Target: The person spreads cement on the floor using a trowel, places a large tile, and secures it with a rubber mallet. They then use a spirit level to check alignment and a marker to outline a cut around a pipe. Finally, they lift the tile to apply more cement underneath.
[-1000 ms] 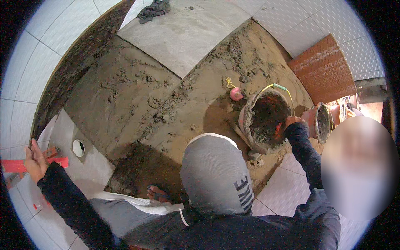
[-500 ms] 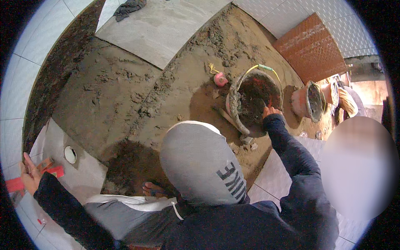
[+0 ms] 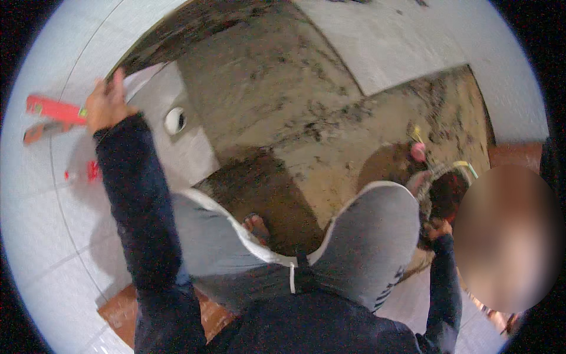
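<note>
**View swings left, right hand (image 3: 437, 229) stays at the bucket (image 3: 436, 174)**

Nearest: 2 bent knees in grey trousers (image 3: 377, 227), 1 bare foot (image 3: 256, 227) between. Bucket just beyond the right knee, dark mix (image 3: 447, 192) inside. Right hand at its near side, fingers curled; cannot tell on what.

Left hand (image 3: 109, 106) reaches out, fingers apart, beside a red level (image 3: 56, 110); contact unclear. Next to it, a pale tile (image 3: 191, 150) with 1 round hole.

Beyond: rough mortar bed (image 3: 253, 100), then a large grey tile (image 3: 389, 47).

Against 0.5 s ago, bucket sits nearer the right edge, partly hidden; attention probably shifts toward the left-hand tile, mix still within reach.
</note>
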Demonstrator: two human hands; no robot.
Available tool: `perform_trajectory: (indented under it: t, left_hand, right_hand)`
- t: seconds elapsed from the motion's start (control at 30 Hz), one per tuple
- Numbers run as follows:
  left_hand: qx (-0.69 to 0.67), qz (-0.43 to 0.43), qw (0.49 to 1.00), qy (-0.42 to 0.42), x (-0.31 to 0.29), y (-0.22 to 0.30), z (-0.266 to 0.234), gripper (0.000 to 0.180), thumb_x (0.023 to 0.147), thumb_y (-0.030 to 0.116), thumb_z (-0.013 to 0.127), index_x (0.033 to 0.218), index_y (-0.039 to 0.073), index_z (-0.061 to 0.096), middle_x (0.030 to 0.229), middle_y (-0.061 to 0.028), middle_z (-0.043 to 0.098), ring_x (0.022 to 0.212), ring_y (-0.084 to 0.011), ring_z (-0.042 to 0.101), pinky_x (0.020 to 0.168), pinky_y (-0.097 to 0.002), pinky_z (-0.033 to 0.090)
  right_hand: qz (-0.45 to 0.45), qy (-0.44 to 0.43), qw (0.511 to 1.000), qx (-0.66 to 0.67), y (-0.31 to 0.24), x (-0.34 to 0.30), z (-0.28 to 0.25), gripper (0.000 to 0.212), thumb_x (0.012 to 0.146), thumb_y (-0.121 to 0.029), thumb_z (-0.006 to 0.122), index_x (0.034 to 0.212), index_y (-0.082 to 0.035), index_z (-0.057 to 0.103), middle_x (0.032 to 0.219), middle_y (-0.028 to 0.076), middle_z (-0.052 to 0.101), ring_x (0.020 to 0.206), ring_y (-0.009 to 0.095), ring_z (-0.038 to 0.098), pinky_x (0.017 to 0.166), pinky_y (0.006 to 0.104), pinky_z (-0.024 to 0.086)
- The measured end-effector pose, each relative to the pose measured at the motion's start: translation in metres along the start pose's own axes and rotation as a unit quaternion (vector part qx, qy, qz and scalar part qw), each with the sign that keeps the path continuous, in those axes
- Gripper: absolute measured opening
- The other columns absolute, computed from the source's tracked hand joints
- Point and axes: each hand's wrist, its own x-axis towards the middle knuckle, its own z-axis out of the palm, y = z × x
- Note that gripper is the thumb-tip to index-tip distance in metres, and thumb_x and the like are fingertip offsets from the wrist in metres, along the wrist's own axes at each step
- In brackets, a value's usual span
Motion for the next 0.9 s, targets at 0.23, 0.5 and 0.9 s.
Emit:
perform_trajectory:
  t: [0.23, 0.5, 0.9]
  left_hand:
    - [0.173, 0.108, 0.977, 0.068, -0.011, 0.003, -0.017, 0.041, 0.095, 0.042, 0.058, 0.105, 0.002, 0.065, 0.096, -0.0126, 0.073, 0.092, -0.0324, 0.069, 0.075, -0.0449, 0.053]
    - [0.102, 0.118, 0.986, 0.058, -0.012, 0.001, -0.017, 0.041, 0.095, 0.042, 0.056, 0.092, 0.002, 0.065, 0.093, -0.0141, 0.073, 0.089, -0.0312, 0.069, 0.075, -0.0443, 0.052]
    - [-0.286, -0.032, 0.957, 0.019, 0.001, -0.011, 0.006, 0.043, 0.096, 0.032, 0.059, 0.126, 0.001, 0.060, 0.108, -0.0155, 0.069, 0.096, -0.0209, 0.067, 0.083, -0.0292, 0.051]
  right_hand:
    - [-0.119, -0.067, 0.968, 0.210, 0.036, -0.020, -0.041, 0.028, 0.087, -0.027, 0.068, 0.104, -0.005, 0.068, 0.091, 0.011, 0.066, 0.083, 0.025, 0.063, 0.076, 0.0399, 0.053]
    - [-0.052, -0.051, 0.916, 0.394, -0.135, -0.045, -0.152, 0.027, 0.085, -0.011, 0.071, 0.108, -0.002, 0.061, 0.088, 0.008, 0.066, 0.071, 0.017, 0.061, 0.063, 0.0329, 0.052]
    - [-0.267, 0.249, 0.931, 0.031, -0.463, 0.105, -0.086, 0.033, 0.084, -0.031, 0.065, 0.111, -0.012, 0.068, 0.098, 0.019, 0.070, 0.091, 0.040, 0.066, 0.074, 0.0470, 0.054]
